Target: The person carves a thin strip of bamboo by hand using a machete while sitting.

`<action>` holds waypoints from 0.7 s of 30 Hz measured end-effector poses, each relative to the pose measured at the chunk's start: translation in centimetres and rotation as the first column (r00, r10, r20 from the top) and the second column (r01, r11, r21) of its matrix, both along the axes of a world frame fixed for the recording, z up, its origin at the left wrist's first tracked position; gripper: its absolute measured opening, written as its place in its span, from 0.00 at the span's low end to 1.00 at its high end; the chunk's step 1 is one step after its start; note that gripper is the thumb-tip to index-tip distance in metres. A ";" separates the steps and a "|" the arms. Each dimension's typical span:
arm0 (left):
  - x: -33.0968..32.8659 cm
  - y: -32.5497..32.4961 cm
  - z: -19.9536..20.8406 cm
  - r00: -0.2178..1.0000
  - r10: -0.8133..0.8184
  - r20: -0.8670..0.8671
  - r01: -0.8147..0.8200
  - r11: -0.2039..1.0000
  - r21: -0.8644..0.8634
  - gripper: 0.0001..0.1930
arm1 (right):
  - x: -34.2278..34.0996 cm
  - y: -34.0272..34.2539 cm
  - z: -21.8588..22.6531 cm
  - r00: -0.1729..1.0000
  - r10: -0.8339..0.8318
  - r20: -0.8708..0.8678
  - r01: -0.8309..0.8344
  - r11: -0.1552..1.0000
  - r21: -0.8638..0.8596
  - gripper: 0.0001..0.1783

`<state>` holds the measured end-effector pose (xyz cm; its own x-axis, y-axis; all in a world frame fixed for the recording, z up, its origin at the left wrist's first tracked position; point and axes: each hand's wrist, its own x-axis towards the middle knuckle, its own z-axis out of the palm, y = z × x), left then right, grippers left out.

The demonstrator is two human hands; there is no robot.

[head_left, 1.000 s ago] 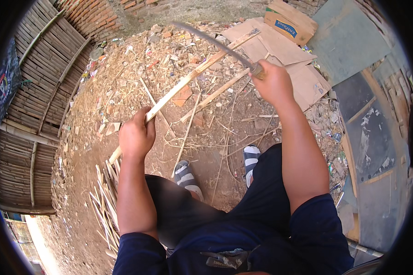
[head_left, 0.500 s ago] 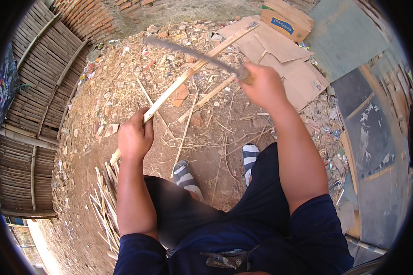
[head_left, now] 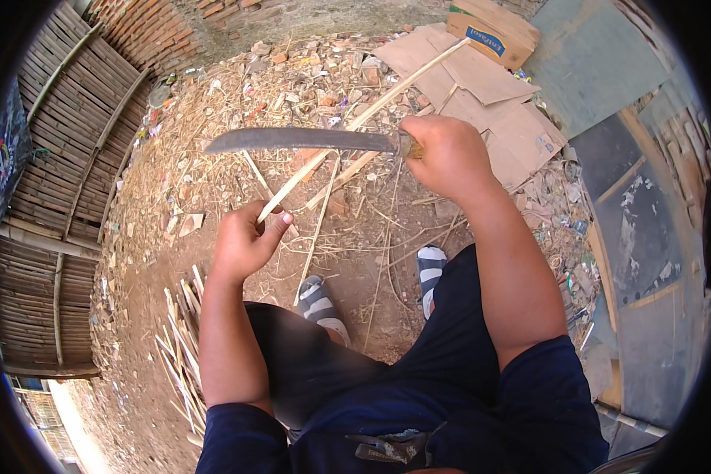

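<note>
My left hand (head_left: 246, 243) is closed round the near end of a long pale wooden strip (head_left: 387, 96), its thumb laid along the wood. The strip slants up and away to the right, toward the cardboard. In my right hand (head_left: 449, 155) is the handle of a machete (head_left: 308, 139), gripped in a fist. Its long dark blade points left and crosses over the strip about midway; whether blade and wood touch I cannot tell. Below the strip, another wooden stick (head_left: 347, 178) lies on the ground.
A pile of thin strips (head_left: 180, 347) lies by my left leg. Flattened cardboard (head_left: 482, 87) and a cardboard box (head_left: 494, 33) are at the far right, beside dark boards (head_left: 636, 213). A bamboo wall (head_left: 63, 182) stands left. Straw and rubble (head_left: 213, 150) litter the ground.
The machete blade has swung down and toward me, from tilted up-left to nearly level. The strip has turned, showing a narrower side, and my left hand has shifted slightly with its thumb extended.
</note>
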<state>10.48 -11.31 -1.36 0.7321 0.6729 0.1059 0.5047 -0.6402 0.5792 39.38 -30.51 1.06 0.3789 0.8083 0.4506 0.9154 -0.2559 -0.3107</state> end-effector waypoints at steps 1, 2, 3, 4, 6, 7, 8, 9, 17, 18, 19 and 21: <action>-0.1 -0.1 0.3 1.000 -0.003 -0.014 0.004 1.000 0.022 0.19 | 0.3 0.1 -0.2 0.999 -0.007 -0.053 0.008 1.000 0.026 0.21; 0.2 -0.3 0.5 1.000 -0.014 -0.026 0.016 0.999 0.041 0.19 | 1.0 -0.1 -0.5 0.994 -0.021 -0.103 0.026 0.999 0.047 0.21; 0.3 -0.5 0.8 0.999 -0.022 -0.037 0.024 0.998 0.064 0.20 | 1.8 -0.2 -0.7 0.988 -0.029 -0.153 0.041 0.997 0.073 0.22; 0.3 -0.4 0.7 0.999 -0.021 -0.045 0.023 0.998 0.054 0.20 | 2.5 -0.2 -1.2 0.979 -0.064 -0.193 0.084 0.992 0.096 0.21; 0.3 -0.1 0.4 0.998 -0.018 -0.058 0.020 0.999 0.035 0.20 | 3.4 0.0 -1.5 0.953 -0.128 -0.273 0.170 0.976 0.136 0.20; 0.4 -0.1 0.5 0.997 -0.018 -0.069 0.017 1.000 -0.018 0.20 | 3.4 -0.1 -1.7 0.963 -0.121 -0.243 0.155 0.980 0.127 0.19; 0.4 -0.1 0.5 0.996 -0.016 -0.084 0.010 0.997 -0.072 0.20 | 2.7 0.0 -1.5 0.970 -0.111 -0.215 0.138 0.984 0.117 0.17; 0.3 -0.1 0.5 0.995 -0.016 -0.098 0.004 0.992 -0.125 0.20 | 2.1 0.1 -1.3 0.977 -0.101 -0.188 0.122 0.987 0.106 0.16; 0.1 -0.3 0.4 0.990 -0.126 -0.066 0.108 0.967 -0.231 0.17 | 3.8 -0.4 -1.0 0.976 -0.108 -0.191 0.131 0.985 0.115 0.15; 0.1 -0.3 0.4 0.989 -0.126 -0.074 0.106 0.967 -0.232 0.16 | 4.7 -0.5 -1.2 0.964 -0.147 -0.223 0.180 0.974 0.135 0.14; 0.2 -0.2 0.3 0.989 -0.127 -0.075 0.105 0.964 -0.244 0.16 | 5.0 -0.6 -1.3 0.953 -0.203 -0.224 0.239 0.960 0.145 0.10; 0.1 0.0 -0.1 0.989 -0.123 -0.083 0.097 0.958 -0.270 0.17 | 4.0 -0.5 -1.0 0.963 -0.129 -0.235 0.170 0.972 0.162 0.10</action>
<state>10.55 -11.28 -1.49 0.8010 0.5819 -0.1409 0.5023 -0.5251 0.6870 43.35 -31.03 0.10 0.5963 0.6481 0.4737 0.7736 -0.3062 -0.5548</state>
